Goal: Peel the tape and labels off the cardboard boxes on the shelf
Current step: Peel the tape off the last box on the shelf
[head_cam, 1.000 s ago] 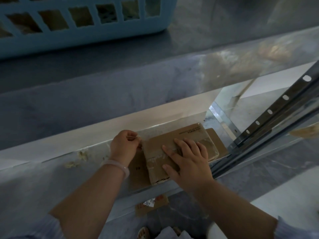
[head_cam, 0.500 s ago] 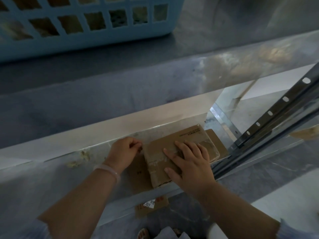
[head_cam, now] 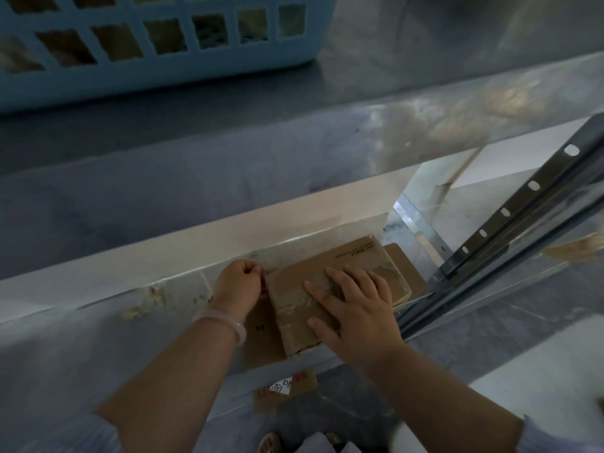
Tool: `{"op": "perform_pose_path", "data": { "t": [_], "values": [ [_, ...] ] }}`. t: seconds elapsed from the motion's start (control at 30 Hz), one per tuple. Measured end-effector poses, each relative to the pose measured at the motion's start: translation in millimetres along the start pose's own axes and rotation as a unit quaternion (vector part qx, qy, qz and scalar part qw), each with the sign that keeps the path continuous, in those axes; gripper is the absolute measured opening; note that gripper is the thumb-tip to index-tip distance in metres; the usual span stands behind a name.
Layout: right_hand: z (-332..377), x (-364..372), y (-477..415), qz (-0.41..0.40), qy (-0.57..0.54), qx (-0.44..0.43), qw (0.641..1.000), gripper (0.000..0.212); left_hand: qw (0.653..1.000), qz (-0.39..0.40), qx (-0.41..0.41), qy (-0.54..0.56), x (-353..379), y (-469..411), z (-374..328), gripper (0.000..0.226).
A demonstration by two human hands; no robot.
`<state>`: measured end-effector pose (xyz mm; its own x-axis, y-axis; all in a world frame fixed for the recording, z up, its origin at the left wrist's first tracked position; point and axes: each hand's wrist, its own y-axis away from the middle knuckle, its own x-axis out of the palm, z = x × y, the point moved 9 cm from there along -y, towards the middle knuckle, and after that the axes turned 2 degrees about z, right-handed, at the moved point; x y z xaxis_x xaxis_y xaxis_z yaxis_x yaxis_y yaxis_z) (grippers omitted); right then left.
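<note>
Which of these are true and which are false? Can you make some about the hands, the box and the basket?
1. The right hand lies flat on the cardboard box. True.
2. The left hand is spread wide open. False: it is curled shut at the box's left edge.
3. A blue basket sits on the level above. True.
4. The bracelet is on the right wrist. False: it is on the left wrist.
5. The box stands upright on its end. False: it lies flat.
</note>
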<state>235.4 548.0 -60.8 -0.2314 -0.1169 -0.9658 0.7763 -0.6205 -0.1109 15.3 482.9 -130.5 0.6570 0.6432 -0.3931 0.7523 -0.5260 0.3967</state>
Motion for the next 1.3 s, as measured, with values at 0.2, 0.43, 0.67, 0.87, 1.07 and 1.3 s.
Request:
{"op": "perform_pose_path", "data": {
  "t": [0.2, 0.43, 0.67, 0.87, 1.07, 1.3],
  "values": [
    [0, 2, 0, 0.004, 0.002, -0.005, 1.000, 0.052, 0.992, -0.015, 0.099, -0.082, -4, -1, -36, 0.011],
    [0, 3, 0, 0.008, 0.003, -0.007, 1.000, 0.052, 0.989, -0.016, 0.091, 0.114, -25, 1, -69, 0.012],
    [2, 3, -1, 0.001, 0.001, -0.004, 1.000, 0.053, 0.899, -0.099, 0.256, -0.342, -60, 27, -77, 0.009],
    [19, 12, -1, 0.028, -0.030, -0.007, 0.999, 0.068, 0.880, -0.066, 0.235, -0.406, -61, 24, -61, 0.026],
    [23, 16, 1, 0.018, -0.076, -0.005, 0.997, 0.061, 0.881, -0.040, 0.236, -0.408, -55, 21, -66, 0.031],
    [-6, 0, 8, -0.006, -0.297, 0.024, 0.955, 0.043, 0.836, -0.045, 0.352, -0.418, -22, 50, -89, 0.045]
  ]
}}
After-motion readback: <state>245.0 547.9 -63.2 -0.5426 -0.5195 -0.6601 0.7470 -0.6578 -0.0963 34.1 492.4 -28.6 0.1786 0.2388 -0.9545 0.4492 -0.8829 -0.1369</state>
